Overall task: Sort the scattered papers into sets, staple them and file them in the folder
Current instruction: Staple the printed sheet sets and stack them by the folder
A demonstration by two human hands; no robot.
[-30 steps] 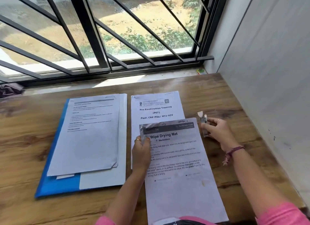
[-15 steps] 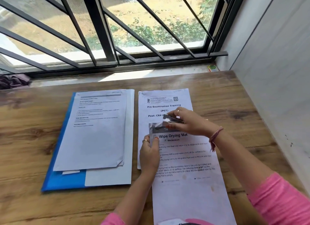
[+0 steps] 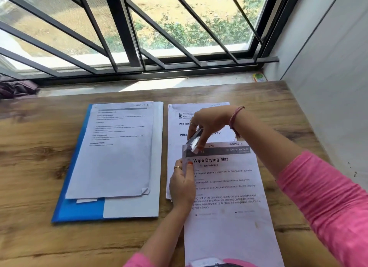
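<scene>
Matt wood-grain worktop (image 3: 39, 157), glossy blue plastic folder (image 3: 79, 211) on it, matt white paper sheets (image 3: 229, 227), shiny metal stapler (image 3: 194, 140)

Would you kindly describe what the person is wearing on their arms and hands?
Both arms wear pink sleeves. The right hand has a ring and a reddish thread bracelet at the wrist. The left hand has a gold ring and orange nail polish.

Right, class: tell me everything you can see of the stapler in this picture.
The stapler is small, silvery and metallic-looking, much of it hidden by the right hand that grips it from above. It tilts, mouth down, over the lifted top-left corner of the "Wipe Drying Mat" set. Blur hides whether the corner sits between its jaws. The left hand pinches that set's left edge just below.
</scene>
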